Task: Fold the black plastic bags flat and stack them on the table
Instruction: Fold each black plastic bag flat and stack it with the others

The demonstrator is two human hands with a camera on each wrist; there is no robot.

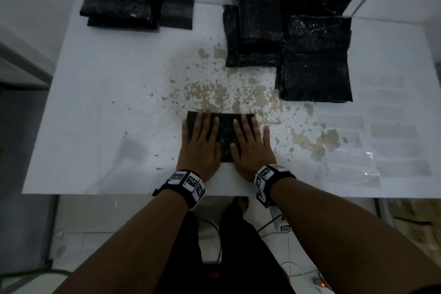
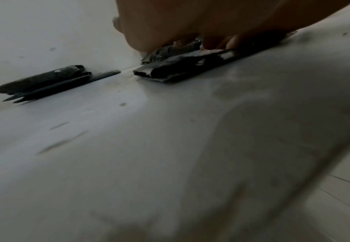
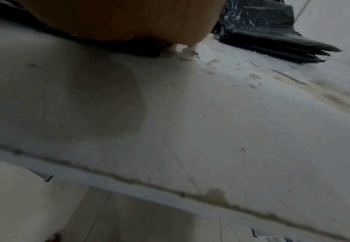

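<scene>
- Palms down, side by side: the left hand (image 1: 199, 143) and right hand (image 1: 250, 148) lay flat on the folded bag (image 1: 224, 131) near the front edge of the surface (image 1: 107, 102), fingers straight, each grip released and simply pressing.
- That flat press was most likely there to squeeze out air and set the crease, so the bag would stay folded when lifted.
- Finished stack (image 1: 124, 2) sat at the far left, tidy and narrow, kept well apart from the work spot so it would not be disturbed.
- Waiting pile (image 1: 298, 43) sprawled at the far right, larger sheets overlapping loosely; judged from that, plenty of folding was left.
- Middle ground between the piles showed worn, flaking patches, which is where the folding got done.
- Most of the bag was hidden under the two hands; only its far edge and a strip between the palms showed, so the number of folds could not be counted.
- Left wrist view caught the bag's layered edge (image 2: 182, 68) under the fingers (image 2: 213, 42), blurred.
- Right wrist view was mostly palm and bare surface, the bag a dark sliver, the fingers out of sight.
</scene>
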